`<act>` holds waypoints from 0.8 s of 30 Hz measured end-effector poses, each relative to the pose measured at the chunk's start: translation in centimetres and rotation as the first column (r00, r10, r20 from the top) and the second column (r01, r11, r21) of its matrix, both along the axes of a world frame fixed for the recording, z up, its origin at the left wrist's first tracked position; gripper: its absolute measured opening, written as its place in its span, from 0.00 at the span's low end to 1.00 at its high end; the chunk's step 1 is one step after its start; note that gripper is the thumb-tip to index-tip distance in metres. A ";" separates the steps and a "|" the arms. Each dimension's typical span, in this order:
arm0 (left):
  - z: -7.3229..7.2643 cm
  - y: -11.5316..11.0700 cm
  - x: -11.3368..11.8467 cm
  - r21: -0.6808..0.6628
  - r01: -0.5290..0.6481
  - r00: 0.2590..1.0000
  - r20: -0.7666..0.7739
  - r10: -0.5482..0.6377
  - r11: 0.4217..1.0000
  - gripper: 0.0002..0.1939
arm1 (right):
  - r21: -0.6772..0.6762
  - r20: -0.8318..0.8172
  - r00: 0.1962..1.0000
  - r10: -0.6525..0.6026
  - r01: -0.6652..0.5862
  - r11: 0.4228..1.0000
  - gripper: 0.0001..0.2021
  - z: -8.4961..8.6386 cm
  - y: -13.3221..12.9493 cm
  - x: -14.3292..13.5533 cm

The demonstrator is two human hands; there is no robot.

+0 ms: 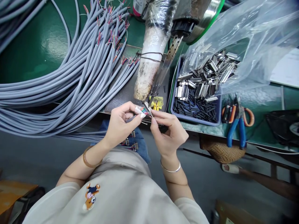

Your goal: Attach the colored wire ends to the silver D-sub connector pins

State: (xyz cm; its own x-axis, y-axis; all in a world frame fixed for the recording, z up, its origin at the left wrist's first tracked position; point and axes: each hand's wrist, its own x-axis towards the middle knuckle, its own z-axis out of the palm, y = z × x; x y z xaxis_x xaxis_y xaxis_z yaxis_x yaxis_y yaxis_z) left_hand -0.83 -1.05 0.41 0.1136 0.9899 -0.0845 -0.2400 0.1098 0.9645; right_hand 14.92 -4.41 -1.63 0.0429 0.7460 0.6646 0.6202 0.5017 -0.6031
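Note:
Between both hands, at the table's front edge, is a metal multi-pin connector [147, 109] with thin coloured wires at its pin side. My left hand [123, 123] pinches the grey cable's coloured wires [144, 112] close to the pins. The thumb and forefinger of my right hand [167, 129] are closed on the connector's right end. Just beyond it are the tip of a plastic-wrapped white tube [143, 84] and a soldering iron [161, 77]. A yellow sponge-like piece [157, 102] lies right behind the connector. Several wired connectors [130, 143] rest on my lap.
A large bundle of grey cables [77, 84] with stripped ends covers the left. At right, a blue tray [196, 120] holds loose connectors [207, 77] and short black sleeves [196, 109], partly under a plastic bag [252, 53]. Pliers [237, 124] lie beside it; solder spool [210, 18] behind.

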 end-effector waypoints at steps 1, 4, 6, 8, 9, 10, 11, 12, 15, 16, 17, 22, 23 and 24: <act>0.1 0.1 0.1 0.012 -0.016 1.000 -0.009 0.016 1.000 0.07 | 0.022 0.031 0.999 -0.018 0.017 1.000 0.10 0.0 0.0 -0.1; 0.3 0.3 0.2 0.039 -0.038 0.998 -0.043 0.040 0.998 0.06 | 0.078 0.105 0.993 -0.054 0.046 0.996 0.11 0.1 0.2 -0.3; 0.4 0.4 0.3 0.050 -0.040 0.996 -0.073 0.044 0.998 0.05 | 0.095 0.119 0.991 -0.058 0.047 0.994 0.11 0.2 0.4 -0.3; 0.5 0.5 0.2 0.056 -0.041 0.995 -0.093 0.046 0.998 0.05 | 0.101 0.114 0.992 -0.056 0.044 0.994 0.11 0.3 0.5 -0.2; 0.5 0.6 0.2 0.057 -0.040 0.994 -0.097 0.046 0.998 0.05 | 0.102 0.109 0.993 -0.053 0.042 0.994 0.11 0.4 0.6 -0.2; 0.5 0.6 0.2 0.058 -0.040 0.994 -0.100 0.046 0.997 0.04 | 0.103 0.105 0.993 -0.051 0.040 0.994 0.11 0.4 0.7 -0.2; 0.5 0.7 0.2 0.059 -0.041 0.994 -0.101 0.046 0.997 0.04 | 0.103 0.103 0.994 -0.049 0.038 0.994 0.11 0.4 0.7 -0.2; 0.6 0.7 0.2 0.058 -0.041 0.994 -0.102 0.047 0.997 0.04 | 0.103 0.101 0.994 -0.048 0.037 0.994 0.11 0.4 0.8 -0.2; 0.6 0.8 0.1 0.057 -0.038 0.995 -0.085 0.043 0.998 0.04 | 0.100 0.106 0.993 -0.058 0.047 0.994 0.10 0.5 0.9 -0.2; 0.6 0.8 0.1 0.057 -0.035 0.997 -0.074 0.039 0.998 0.04 | 0.098 0.108 0.992 -0.060 0.049 0.994 0.10 0.5 0.9 -0.2; 0.6 0.8 0.1 0.057 -0.031 0.997 -0.062 0.034 0.998 0.04 | 0.096 0.109 0.992 -0.060 0.049 0.994 0.10 0.5 0.9 -0.2; 0.4 0.9 0.1 0.046 -0.027 0.998 -0.061 0.030 0.999 0.05 | 0.091 0.112 0.992 -0.049 0.039 0.995 0.10 0.5 1.0 -0.2; 0.4 0.9 0.1 0.043 -0.032 0.997 -0.075 0.035 0.999 0.06 | 0.092 0.114 0.992 -0.051 0.040 0.995 0.10 0.5 1.0 -0.2; 0.4 0.9 0.1 0.041 -0.037 0.995 -0.091 0.041 0.998 0.06 | 0.096 0.114 0.992 -0.053 0.042 0.995 0.10 0.4 1.1 -0.2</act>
State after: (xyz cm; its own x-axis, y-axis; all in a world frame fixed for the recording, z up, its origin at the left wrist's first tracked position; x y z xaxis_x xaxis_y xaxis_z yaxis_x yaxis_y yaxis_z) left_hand -0.70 -0.11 0.83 0.0684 0.9962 -0.0538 -0.1540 0.0638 0.9860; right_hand 14.73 -3.35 -1.20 -0.0051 0.6795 0.7337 0.7077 0.5208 -0.4774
